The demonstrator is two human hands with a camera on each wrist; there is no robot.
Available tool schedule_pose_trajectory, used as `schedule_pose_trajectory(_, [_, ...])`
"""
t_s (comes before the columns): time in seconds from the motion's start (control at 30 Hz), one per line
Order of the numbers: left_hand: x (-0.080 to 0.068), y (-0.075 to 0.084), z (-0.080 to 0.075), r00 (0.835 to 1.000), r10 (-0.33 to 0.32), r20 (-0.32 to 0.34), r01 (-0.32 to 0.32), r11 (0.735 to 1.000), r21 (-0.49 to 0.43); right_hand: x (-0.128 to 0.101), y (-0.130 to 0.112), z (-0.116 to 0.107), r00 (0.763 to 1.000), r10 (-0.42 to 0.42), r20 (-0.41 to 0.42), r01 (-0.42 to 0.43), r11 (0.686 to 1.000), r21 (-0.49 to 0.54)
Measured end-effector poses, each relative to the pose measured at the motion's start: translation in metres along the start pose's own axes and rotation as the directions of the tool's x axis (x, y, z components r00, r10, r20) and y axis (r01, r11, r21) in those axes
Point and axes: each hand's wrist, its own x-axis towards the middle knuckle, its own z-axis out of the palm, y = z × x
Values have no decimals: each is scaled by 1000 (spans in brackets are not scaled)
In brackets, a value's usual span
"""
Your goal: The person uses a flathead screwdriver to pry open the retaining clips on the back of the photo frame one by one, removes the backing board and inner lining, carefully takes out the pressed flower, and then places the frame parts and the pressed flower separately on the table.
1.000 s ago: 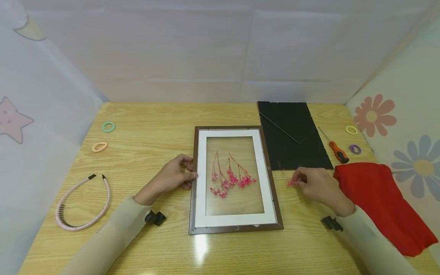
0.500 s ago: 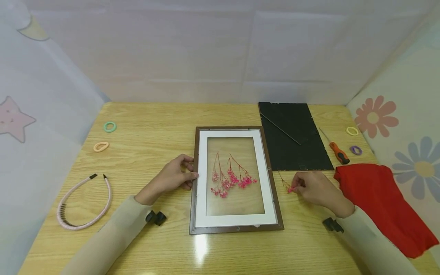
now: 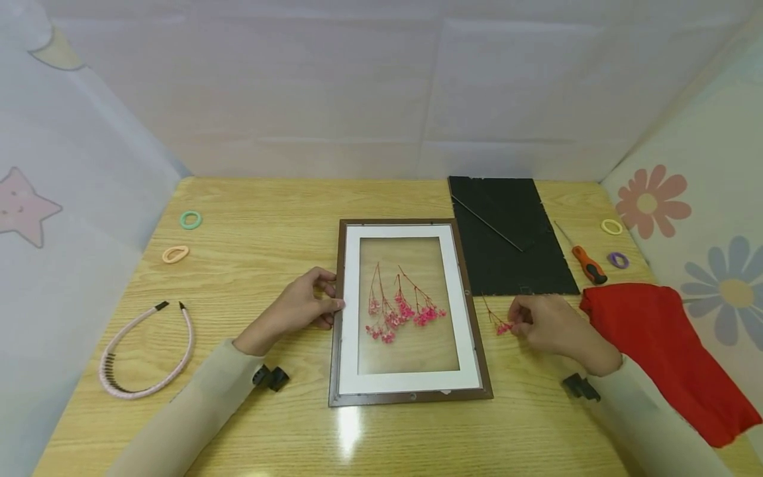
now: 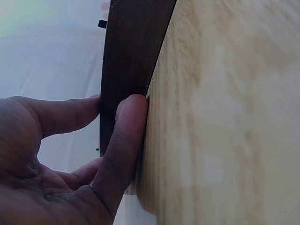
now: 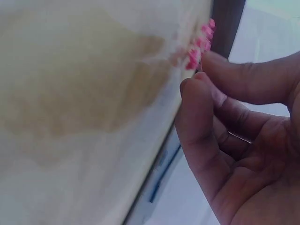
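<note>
Within the frame [image 3: 381,399], pink sprigs [image 3: 405,311] already lie; to its right, the right hand [image 3: 550,332] pinches another sprig [image 3: 504,328], not yet inside. The left hand [image 3: 296,306] grips the frame's left edge; at its upper right, the black board [image 3: 515,215] seems unfitted.

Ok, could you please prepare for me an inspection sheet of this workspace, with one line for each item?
Surface: wood-grain table, light glare in front of the frame.
Job's things: brown frame with white border; pink sprigs lie within that border; loose sprig to the right.
Clutter: black board with a thin rod on it, screwdriver, red cloth, headband, four small rings.
Left hand: holds the frame's left edge.
Right hand: pinches the loose sprig near its blossoms.
Cables: nothing seen.
Surroundings: pale walls; star drawing at left, flower drawings at right.
</note>
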Motion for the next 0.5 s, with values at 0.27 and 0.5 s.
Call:
schedule_pose_trajectory(0.27, [-1, 0, -2, 1000, -3, -5, 3, 1000, 9, 14, -11, -12, 969, -74, -236, 85, 996, 37])
schedule_pose_trajectory(0.5, [-1, 1, 0, 1000, -3, 4, 3, 1000, -3, 39, -47, -8, 960, -118, -252, 172, 964, 204])
